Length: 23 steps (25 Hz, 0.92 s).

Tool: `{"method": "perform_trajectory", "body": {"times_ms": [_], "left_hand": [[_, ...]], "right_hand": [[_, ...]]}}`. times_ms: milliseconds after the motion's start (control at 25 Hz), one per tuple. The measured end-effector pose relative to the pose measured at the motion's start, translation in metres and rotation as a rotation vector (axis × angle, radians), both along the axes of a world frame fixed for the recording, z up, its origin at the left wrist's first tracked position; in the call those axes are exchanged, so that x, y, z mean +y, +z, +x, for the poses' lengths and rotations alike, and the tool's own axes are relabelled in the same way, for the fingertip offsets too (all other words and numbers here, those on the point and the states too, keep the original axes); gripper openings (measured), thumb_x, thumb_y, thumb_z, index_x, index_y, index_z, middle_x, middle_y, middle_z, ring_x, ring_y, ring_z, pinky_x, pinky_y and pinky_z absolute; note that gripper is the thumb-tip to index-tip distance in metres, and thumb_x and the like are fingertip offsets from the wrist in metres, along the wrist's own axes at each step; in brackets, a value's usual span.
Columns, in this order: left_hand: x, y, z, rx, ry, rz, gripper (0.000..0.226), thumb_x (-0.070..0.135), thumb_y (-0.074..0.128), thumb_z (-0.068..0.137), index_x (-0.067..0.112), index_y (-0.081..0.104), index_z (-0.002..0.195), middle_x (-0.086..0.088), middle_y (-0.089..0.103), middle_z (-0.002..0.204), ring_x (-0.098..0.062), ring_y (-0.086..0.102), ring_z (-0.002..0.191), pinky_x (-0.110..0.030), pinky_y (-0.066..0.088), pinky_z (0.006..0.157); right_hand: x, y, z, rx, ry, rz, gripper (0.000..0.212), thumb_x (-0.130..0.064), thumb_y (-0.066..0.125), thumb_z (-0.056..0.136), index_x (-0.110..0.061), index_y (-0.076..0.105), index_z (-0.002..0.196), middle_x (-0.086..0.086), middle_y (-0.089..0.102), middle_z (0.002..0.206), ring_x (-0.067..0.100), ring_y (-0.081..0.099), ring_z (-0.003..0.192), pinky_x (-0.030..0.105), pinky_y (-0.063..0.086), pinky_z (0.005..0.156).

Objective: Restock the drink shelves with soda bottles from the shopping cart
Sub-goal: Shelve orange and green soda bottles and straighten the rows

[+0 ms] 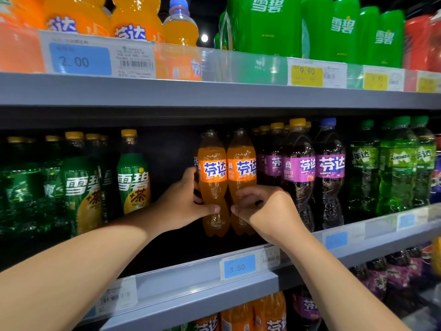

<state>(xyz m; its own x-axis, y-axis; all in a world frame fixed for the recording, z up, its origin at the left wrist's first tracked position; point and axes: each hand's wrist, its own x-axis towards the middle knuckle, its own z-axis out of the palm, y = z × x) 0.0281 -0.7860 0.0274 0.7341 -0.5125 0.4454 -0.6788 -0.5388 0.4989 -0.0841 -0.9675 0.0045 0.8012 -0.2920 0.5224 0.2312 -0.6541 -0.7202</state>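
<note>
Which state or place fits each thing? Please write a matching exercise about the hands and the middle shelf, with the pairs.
1. left hand
2. right hand
3. purple-label bottle
4. 3.50 price tag

a. grips the right orange bottle
b. on the shelf rail
c. grips the left orange bottle
d. right of both orange bottles

Pairs: 1-c, 2-a, 3-d, 4-b

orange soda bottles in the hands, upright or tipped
Upright: both orange plastic soda bottles stand necks up, left hand gripping one, right hand the other.
</note>
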Motion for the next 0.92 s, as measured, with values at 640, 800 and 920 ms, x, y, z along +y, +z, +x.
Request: {"method": "perform_trajectory", "body": {"times_ms": [640,800,920], "left_hand": [[0.131,-0.009,-0.121,-0.430,0.062,0.135,0.046,0.047,0.060,0.093,0.026,0.057,0.134,0.018,0.056,0.130,0.010,0.047,0.119,-0.002,0.031,0.097],[0.184,-0.024,-0.151,-0.531,0.111,0.105,0.042,0.037,0.064,0.095,0.018,0.059,0.132,0.008,0.059,0.129,-0.008,0.053,0.123,-0.021,0.041,0.102],[0.227,-0.033,-0.176,-0.517,0.197,0.065,0.043,0.036,0.064,0.094,0.016,0.058,0.131,0.004,0.059,0.128,-0.012,0.056,0.121,-0.029,0.044,0.101]], "right_hand": [[0.062,-0.010,-0.055,-0.453,0.364,-0.229,0.043,-0.036,0.071,0.093,-0.020,0.063,0.132,-0.009,0.061,0.130,0.012,0.054,0.129,0.034,0.052,0.102],[0.113,-0.014,-0.067,-0.445,0.492,-0.283,0.042,-0.033,0.072,0.092,-0.019,0.063,0.131,-0.009,0.060,0.130,0.012,0.055,0.129,0.034,0.050,0.103],[0.159,-0.023,-0.076,-0.395,0.621,-0.270,0.045,-0.035,0.070,0.092,-0.020,0.061,0.133,-0.009,0.059,0.131,0.012,0.054,0.130,0.035,0.048,0.104]]}}
